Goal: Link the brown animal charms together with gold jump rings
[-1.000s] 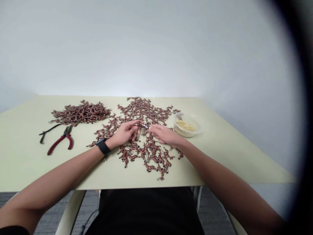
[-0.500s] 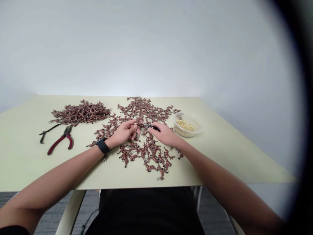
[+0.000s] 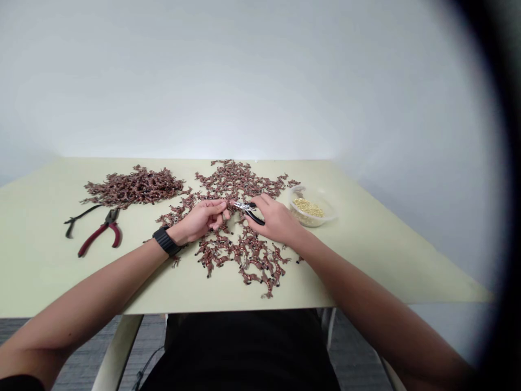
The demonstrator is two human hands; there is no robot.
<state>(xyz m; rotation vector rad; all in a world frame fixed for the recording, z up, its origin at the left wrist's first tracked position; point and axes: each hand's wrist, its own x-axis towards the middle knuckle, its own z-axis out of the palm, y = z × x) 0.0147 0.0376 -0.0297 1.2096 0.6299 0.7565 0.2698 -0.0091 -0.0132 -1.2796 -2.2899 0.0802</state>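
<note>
My right hand [image 3: 274, 218] grips small pliers [image 3: 246, 207] with black handles, their silver jaws pointing left. At the jaw tips, my left hand [image 3: 205, 219] pinches a small brown animal figurine [image 3: 231, 205] between thumb and fingers. Whether the jaws bite on it is too small to tell. Beneath and around both hands lie many loose brown animal figurines [image 3: 260, 258] with dark feet, spread over the table. Just right of my right hand stands a clear plastic tub [image 3: 312, 221] with gold-coloured small pieces [image 3: 308, 207] inside.
A heaped pile of the same figurines [image 3: 136, 187] sits at the back left of the pale yellow table [image 3: 366, 255]. In front of it lie red-handled pliers [image 3: 97, 233] and a thin black tool [image 3: 73, 221]. A wall rises behind the table.
My left hand has shifted slightly left. The pliers in my right hand have turned, so their silver jaws and handles show more clearly, handles spread wider.
</note>
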